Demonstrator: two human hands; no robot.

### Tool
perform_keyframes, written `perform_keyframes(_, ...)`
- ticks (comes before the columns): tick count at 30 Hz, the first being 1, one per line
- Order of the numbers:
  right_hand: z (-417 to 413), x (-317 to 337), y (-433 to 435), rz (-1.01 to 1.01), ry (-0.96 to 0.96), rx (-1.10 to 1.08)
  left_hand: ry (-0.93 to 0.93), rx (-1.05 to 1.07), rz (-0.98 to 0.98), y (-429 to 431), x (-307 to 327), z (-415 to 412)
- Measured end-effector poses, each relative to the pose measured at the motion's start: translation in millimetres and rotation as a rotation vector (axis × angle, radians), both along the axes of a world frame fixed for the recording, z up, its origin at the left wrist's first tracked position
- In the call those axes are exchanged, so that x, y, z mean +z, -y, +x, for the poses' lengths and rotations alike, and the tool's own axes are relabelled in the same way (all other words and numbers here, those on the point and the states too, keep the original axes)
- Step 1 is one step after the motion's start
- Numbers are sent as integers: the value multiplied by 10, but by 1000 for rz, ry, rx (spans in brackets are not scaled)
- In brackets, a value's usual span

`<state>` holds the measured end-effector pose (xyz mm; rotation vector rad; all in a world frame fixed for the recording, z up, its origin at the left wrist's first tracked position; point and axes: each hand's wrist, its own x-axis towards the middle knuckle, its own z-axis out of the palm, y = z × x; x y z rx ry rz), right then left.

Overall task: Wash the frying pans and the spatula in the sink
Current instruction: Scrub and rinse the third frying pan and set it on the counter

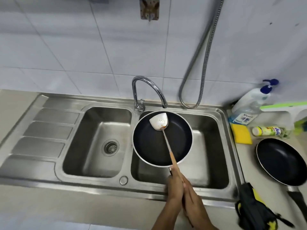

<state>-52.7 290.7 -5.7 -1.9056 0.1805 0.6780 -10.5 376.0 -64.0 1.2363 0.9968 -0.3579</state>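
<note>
Left hand [174,186] seemingly grips the pan [149,146] handle, right hand [194,206] the spatula [158,123] resting inside, both beneath the tap [134,92] for rinsing.

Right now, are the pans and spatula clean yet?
Nothing looks washed: the white perforated spatula shows orange spots, the chrome tap isn't running. In hand: left hand and right hand hold it with a round black frying pan over the steel sink. Left: the second black pan on the beige counter.

Counter [248,156], right of double sink [93,182]: yellow sponge [241,133], pump bottle [249,107], small bottle [267,131] lying flat, frying pan [282,161], black-and-yellow object [254,208].
</note>
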Motion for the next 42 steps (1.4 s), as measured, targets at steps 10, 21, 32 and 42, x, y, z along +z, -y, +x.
perform_keyframes(10, 189, -106, -246, -137, -7, -61, 45, -36, -65, -215, -2, 170)
perform_keyframes(21, 494, -324, -98, -63, 47, -14, 24, 55, -87, -144, 78, 438)
perform_keyframes(32, 697, -411, 62, -68, -28, 154, -6, 192, -151, -25, 168, 544)
perform_keyframes(42, 1199, -251, -20, -501, 45, 419, 60, 295, -448, -90, 123, 519)
